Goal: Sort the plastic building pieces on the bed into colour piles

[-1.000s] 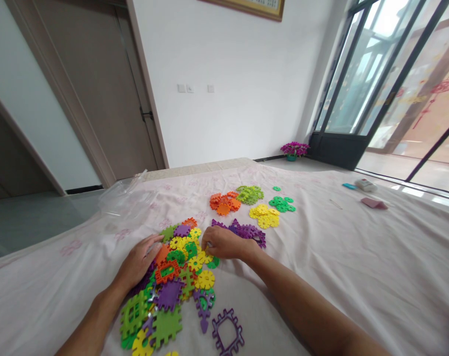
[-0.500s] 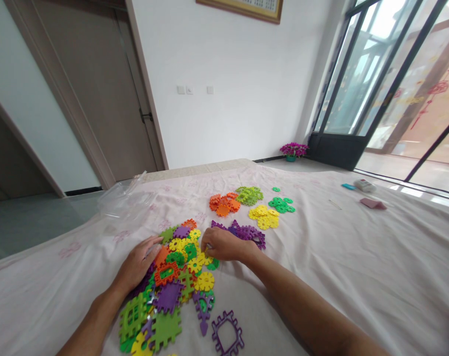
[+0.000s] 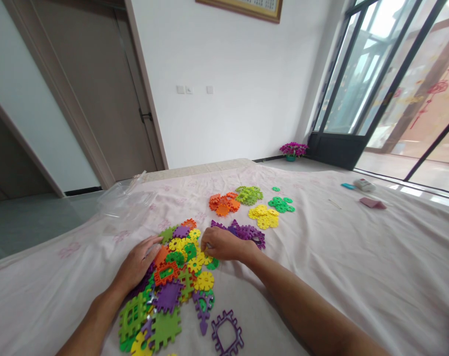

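Head view: I see the big mixed pile of toy pieces (image 3: 168, 296) on the pale cloth (image 3: 339, 257), near me and partly between my hands. My left hand (image 3: 137, 262) rests on the pile's left edge, its grip loose, with the fingers stretched out. My right hand (image 3: 222, 243) is curled at the other edge, by some yellow flower pieces (image 3: 202, 257). Its fingertips are hidden, so I can't tell how tight the grip is or whether it has a piece. Behind it sits a purple heap (image 3: 252, 232), with orange pieces (image 3: 223, 205) farther back.
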Motion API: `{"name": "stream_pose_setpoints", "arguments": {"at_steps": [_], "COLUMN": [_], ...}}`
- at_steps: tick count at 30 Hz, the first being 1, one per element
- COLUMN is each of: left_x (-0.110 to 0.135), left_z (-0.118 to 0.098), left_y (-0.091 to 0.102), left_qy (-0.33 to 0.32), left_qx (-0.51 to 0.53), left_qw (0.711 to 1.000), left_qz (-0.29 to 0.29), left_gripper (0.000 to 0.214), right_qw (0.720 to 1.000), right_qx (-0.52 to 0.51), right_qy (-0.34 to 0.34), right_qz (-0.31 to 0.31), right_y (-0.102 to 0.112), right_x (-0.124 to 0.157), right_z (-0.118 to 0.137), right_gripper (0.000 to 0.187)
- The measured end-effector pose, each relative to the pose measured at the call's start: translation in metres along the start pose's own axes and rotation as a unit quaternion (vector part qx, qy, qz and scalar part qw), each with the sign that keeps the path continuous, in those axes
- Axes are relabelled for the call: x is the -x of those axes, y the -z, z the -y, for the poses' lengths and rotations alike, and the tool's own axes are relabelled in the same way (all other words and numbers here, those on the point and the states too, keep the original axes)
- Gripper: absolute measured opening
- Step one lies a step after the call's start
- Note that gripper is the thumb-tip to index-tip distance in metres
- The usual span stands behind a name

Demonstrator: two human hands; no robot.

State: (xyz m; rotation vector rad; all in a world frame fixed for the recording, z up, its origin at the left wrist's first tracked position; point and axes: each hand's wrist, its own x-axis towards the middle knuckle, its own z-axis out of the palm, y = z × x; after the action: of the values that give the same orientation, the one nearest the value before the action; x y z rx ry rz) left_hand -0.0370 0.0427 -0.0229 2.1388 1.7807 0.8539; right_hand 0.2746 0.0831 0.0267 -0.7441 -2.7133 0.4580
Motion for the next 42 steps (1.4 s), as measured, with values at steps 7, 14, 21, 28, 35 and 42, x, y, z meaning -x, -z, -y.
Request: {"name": "stream_pose_setpoints", "arguments": {"at_steps": [7,14,21,28,35,42], "left_x": [0.000,-0.001,-0.001,-0.001,-0.001,-0.001], "left_z": [0.003,0.004,0.008,0.006,0.002,0.003], "left_y": [0.000,-0.001,-0.002,-0.002,-0.001,-0.001], "left_qy": [0.005,0.004,0.007,0.005,0.006,0.006], "left_qx": [-0.003,0.013,0.008,0.000,0.003,0.002], "left_qw": [1.000,1.000,1.000,1.000,1.000,1.000], "left_qz": [0.001,0.007,0.016,0.005,0.005,0.001], "left_gripper": [0.048,0.050,0.050,0.049,0.049,0.048], "right_qw": [1.000,0.998,0.999,1.000,0.995,0.996], "right_qx": [0.010,0.051,0.047,0.020,-0.010,0.002], "right_qy": [-0.005,-0.012,-0.008,0.013,0.035,-0.008], "right_qz": [-0.007,-0.024,-0.013,0.020,0.097,0.090], "right_y": [-0.002,-0.006,-0.005,0.001,0.009,0.013], "right_x": [0.000,0.000,0.001,0.000,0.004,0.001], "right_z": [0.001,0.004,0.003,-0.001,-0.008,-0.001], "right_gripper": [0.016,0.015,0.016,0.009,0.038,0.040]}}
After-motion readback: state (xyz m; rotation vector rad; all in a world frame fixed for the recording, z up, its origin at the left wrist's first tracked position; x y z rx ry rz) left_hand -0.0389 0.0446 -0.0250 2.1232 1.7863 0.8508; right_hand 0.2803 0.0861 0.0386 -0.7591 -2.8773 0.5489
